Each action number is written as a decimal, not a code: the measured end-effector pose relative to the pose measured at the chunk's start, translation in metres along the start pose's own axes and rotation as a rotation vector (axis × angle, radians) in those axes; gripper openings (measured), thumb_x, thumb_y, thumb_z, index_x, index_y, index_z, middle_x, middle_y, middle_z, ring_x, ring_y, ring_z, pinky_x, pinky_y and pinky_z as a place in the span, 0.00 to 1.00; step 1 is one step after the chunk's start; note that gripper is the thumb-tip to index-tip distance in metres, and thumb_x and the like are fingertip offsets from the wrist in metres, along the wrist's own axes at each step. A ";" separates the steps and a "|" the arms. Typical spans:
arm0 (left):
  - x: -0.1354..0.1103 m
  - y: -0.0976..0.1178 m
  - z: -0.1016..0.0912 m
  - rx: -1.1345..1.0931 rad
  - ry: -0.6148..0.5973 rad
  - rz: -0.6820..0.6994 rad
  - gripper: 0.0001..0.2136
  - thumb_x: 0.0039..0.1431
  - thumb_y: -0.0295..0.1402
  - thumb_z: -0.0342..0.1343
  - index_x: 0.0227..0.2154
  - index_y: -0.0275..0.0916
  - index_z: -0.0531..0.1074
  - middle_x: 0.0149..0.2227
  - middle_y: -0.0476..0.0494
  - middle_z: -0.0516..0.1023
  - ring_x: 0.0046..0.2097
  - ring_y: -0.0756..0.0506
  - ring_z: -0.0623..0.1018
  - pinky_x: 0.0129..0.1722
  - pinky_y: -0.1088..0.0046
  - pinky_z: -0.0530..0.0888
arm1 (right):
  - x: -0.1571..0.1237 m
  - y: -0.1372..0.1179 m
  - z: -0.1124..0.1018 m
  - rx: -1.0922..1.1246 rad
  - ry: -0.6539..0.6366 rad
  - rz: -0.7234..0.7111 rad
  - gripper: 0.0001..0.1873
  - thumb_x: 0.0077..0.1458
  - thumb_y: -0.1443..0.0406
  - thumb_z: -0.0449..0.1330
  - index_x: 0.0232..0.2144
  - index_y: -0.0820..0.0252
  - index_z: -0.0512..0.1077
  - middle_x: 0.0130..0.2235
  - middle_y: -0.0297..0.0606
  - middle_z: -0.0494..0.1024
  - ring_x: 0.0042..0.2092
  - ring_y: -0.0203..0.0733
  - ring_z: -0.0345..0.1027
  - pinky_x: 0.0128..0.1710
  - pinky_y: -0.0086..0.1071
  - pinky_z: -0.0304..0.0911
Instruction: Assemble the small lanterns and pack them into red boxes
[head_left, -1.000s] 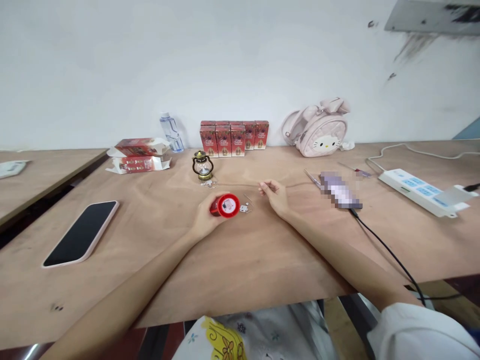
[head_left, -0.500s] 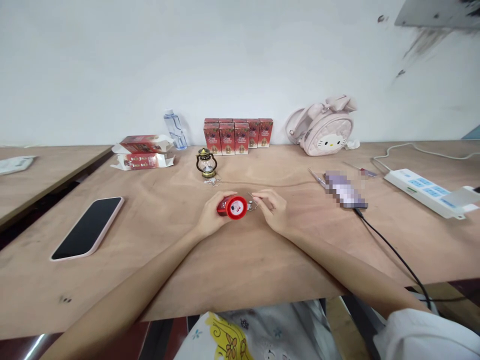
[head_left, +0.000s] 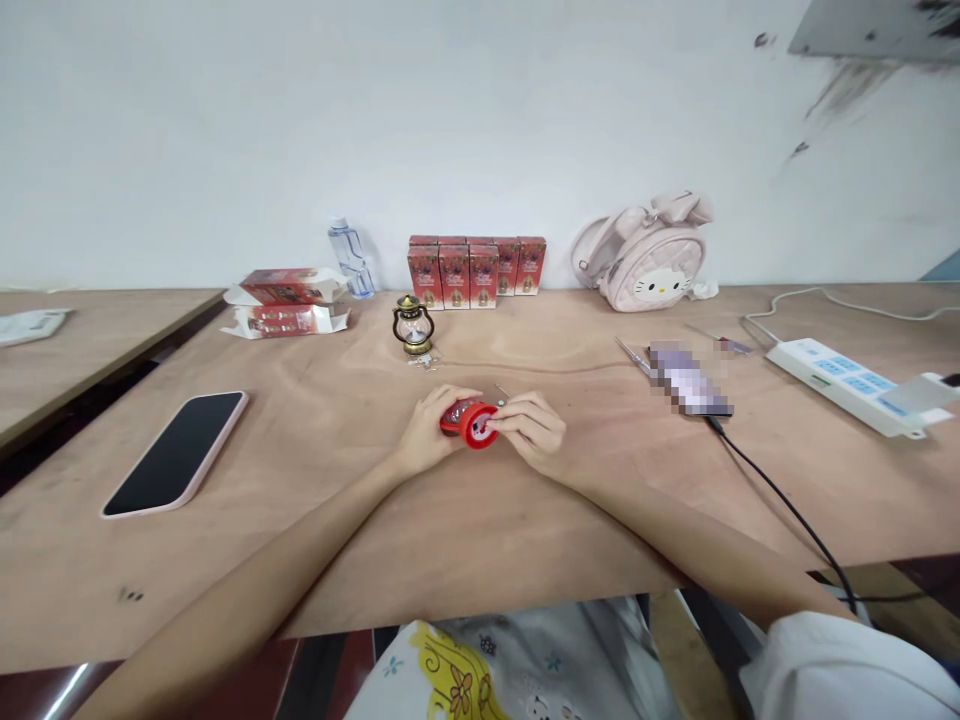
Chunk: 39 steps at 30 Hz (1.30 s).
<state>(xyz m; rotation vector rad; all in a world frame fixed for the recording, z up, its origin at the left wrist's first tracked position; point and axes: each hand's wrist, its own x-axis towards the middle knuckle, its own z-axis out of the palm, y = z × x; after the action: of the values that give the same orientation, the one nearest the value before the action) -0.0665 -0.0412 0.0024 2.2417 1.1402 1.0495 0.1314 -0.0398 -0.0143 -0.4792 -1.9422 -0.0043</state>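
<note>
A small red lantern (head_left: 456, 414) lies on its side in my left hand (head_left: 428, 432), whose fingers are wrapped round its body. Its round red base (head_left: 471, 436) is turned toward me, with a pale disc inside the rim. My right hand (head_left: 531, 432) has thumb and fingers pinched together at that base. Whatever the pinch holds, if anything, is hidden. Just behind the right fingertips are small silvery bits (head_left: 501, 403) and a thin pale piece on the table. Farther back stands a bronze-coloured lantern (head_left: 413, 328) with a clear globe, small metal pieces (head_left: 424, 362) before it.
Red boxes (head_left: 454, 278) stand along the wall. Opened cartons (head_left: 289, 305) and a water bottle (head_left: 350, 262) are back left; a pink bag (head_left: 652, 265) is back right. A phone (head_left: 176, 455) lies left. At right are a charging purple device (head_left: 688, 380), screwdrivers and a power strip (head_left: 847, 385).
My right hand has moved left from beside the lantern to its base. The lantern has tilted, with its base shifted slightly right and down.
</note>
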 end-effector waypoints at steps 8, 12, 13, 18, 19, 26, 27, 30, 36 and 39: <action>0.000 0.000 0.002 -0.007 0.023 -0.027 0.20 0.45 0.36 0.63 0.44 0.44 0.71 0.43 0.42 0.75 0.47 0.40 0.73 0.48 0.63 0.68 | 0.005 -0.006 0.001 -0.159 0.053 0.016 0.07 0.55 0.67 0.60 0.29 0.50 0.76 0.29 0.32 0.76 0.34 0.37 0.64 0.36 0.35 0.58; 0.001 0.000 0.001 -0.017 0.026 -0.019 0.20 0.45 0.36 0.64 0.44 0.44 0.71 0.43 0.42 0.75 0.47 0.40 0.74 0.48 0.63 0.68 | 0.005 -0.008 0.000 -0.182 0.020 0.015 0.07 0.55 0.68 0.59 0.31 0.50 0.76 0.31 0.33 0.76 0.34 0.37 0.63 0.36 0.35 0.56; 0.001 0.000 0.001 -0.022 0.028 -0.013 0.20 0.45 0.37 0.64 0.44 0.43 0.71 0.43 0.41 0.75 0.46 0.40 0.74 0.48 0.63 0.69 | 0.005 -0.009 0.000 -0.177 0.027 0.006 0.07 0.55 0.68 0.60 0.33 0.50 0.76 0.31 0.33 0.76 0.34 0.37 0.63 0.36 0.35 0.56; 0.001 -0.001 0.000 -0.071 0.064 -0.009 0.21 0.44 0.38 0.64 0.43 0.41 0.70 0.44 0.40 0.76 0.46 0.41 0.75 0.47 0.64 0.70 | 0.007 -0.009 -0.003 -0.149 0.035 0.146 0.08 0.58 0.67 0.55 0.36 0.54 0.75 0.33 0.36 0.76 0.35 0.38 0.66 0.38 0.35 0.57; 0.001 -0.001 0.000 -0.081 0.075 -0.022 0.22 0.44 0.38 0.64 0.43 0.40 0.70 0.45 0.40 0.76 0.46 0.41 0.75 0.47 0.64 0.71 | 0.007 -0.006 -0.004 -0.158 0.016 0.213 0.09 0.59 0.66 0.53 0.36 0.55 0.74 0.34 0.37 0.76 0.36 0.38 0.66 0.39 0.36 0.57; 0.000 -0.007 0.002 -0.187 0.128 -0.108 0.25 0.43 0.36 0.65 0.46 0.37 0.67 0.49 0.39 0.73 0.48 0.41 0.75 0.48 0.62 0.72 | 0.006 0.022 -0.005 -0.371 -0.344 0.468 0.10 0.56 0.68 0.55 0.37 0.57 0.76 0.40 0.39 0.76 0.44 0.46 0.62 0.41 0.38 0.54; 0.000 -0.007 0.002 -0.192 0.130 -0.111 0.25 0.43 0.37 0.65 0.46 0.38 0.67 0.49 0.39 0.73 0.48 0.41 0.75 0.49 0.62 0.72 | 0.005 0.023 -0.005 -0.392 -0.392 0.467 0.11 0.55 0.68 0.55 0.38 0.57 0.76 0.41 0.40 0.76 0.45 0.46 0.62 0.41 0.39 0.53; 0.000 -0.008 0.002 -0.187 0.126 -0.108 0.26 0.42 0.37 0.65 0.46 0.38 0.67 0.49 0.39 0.73 0.48 0.41 0.76 0.49 0.62 0.73 | 0.006 0.022 -0.005 -0.430 -0.484 0.461 0.12 0.57 0.67 0.55 0.40 0.55 0.76 0.42 0.41 0.75 0.45 0.47 0.60 0.41 0.40 0.52; 0.001 -0.009 0.002 -0.178 0.137 -0.093 0.25 0.43 0.38 0.65 0.46 0.38 0.68 0.48 0.40 0.74 0.49 0.41 0.75 0.50 0.62 0.72 | 0.008 0.021 -0.002 -0.479 -0.542 0.509 0.08 0.58 0.65 0.55 0.35 0.60 0.74 0.39 0.42 0.76 0.45 0.47 0.61 0.41 0.39 0.52; 0.001 -0.009 0.001 -0.179 0.129 -0.093 0.26 0.43 0.38 0.65 0.46 0.38 0.67 0.48 0.39 0.74 0.48 0.41 0.76 0.49 0.62 0.72 | 0.008 0.025 -0.001 -0.482 -0.579 0.577 0.08 0.58 0.64 0.56 0.34 0.61 0.73 0.40 0.43 0.77 0.44 0.49 0.62 0.40 0.39 0.51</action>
<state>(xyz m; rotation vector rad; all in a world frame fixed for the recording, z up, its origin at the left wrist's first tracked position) -0.0696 -0.0354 -0.0041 1.9888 1.1415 1.2221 0.1384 -0.0141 -0.0120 -1.4831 -2.2871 0.0416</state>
